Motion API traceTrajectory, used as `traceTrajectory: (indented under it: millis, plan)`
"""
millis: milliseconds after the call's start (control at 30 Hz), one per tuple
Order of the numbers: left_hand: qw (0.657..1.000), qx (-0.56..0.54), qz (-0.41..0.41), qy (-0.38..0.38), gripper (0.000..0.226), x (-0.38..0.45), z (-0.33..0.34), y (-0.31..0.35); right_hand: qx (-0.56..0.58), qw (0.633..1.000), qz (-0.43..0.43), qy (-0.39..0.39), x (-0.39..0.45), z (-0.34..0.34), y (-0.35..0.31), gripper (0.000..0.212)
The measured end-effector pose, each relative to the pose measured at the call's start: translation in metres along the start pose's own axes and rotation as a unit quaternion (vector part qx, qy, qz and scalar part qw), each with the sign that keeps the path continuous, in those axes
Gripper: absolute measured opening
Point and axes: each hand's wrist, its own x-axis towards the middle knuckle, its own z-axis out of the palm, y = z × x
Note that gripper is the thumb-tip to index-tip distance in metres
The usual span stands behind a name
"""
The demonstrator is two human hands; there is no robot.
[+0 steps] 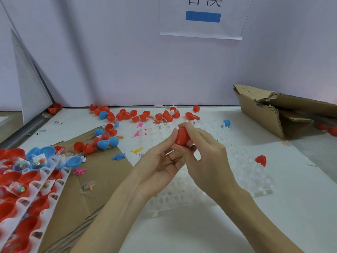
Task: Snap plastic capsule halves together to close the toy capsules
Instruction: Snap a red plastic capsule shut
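Head view, trays: red halves [27, 177] and candy packets are seated in white trays [45, 171] at the left edge, cut off by the frame.
Capsule: a red capsule [182, 136] is held above the table [200, 234].
Grip: the capsule is pinched by the left hand [160, 165] and clasped by the right hand [206, 152].
Hidden: its seam is covered by fingers.

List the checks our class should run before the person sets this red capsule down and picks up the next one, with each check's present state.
1. Red capsule held by both hands: ok; the right hand wraps it, the left hand steadies it.
2. Halves fully snapped: cannot tell; fingers cover the seam.
3. Toy inside: cannot tell; the shell is opaque.
4. Free slots in the white tray beneath: ok.
5. More halves available: ok; red halves lie along the wall.
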Motion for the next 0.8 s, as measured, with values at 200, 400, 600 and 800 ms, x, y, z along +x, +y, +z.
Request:
traceTrajectory:
  millis: [200, 400, 600, 800]
  plan:
    - [0.988, 0.134, 0.078, 0.021, 0.032, 0.001, -0.002, 0.009, 0.044, 0.999, 0.015, -0.003, 0.001, 0.005, 0.001, 0.061]
    - [0.981, 0.165, 0.099, 0.032, 0.035, 0.001, -0.001, 0.01, 0.045, 0.998, -0.004, 0.033, 0.001, 0.007, 0.003, 0.051]
    - [0.986, 0.144, 0.081, 0.035, 0.034, -0.001, -0.001, 0.01, 0.04, 0.999, 0.005, 0.015, -0.001, 0.01, 0.003, 0.046]
    - [0.999, 0.051, -0.015, 0.001, 0.036, -0.004, -0.004, 0.015, 0.068, 0.998, 0.003, -0.012, -0.002, 0.009, 0.002, 0.044]
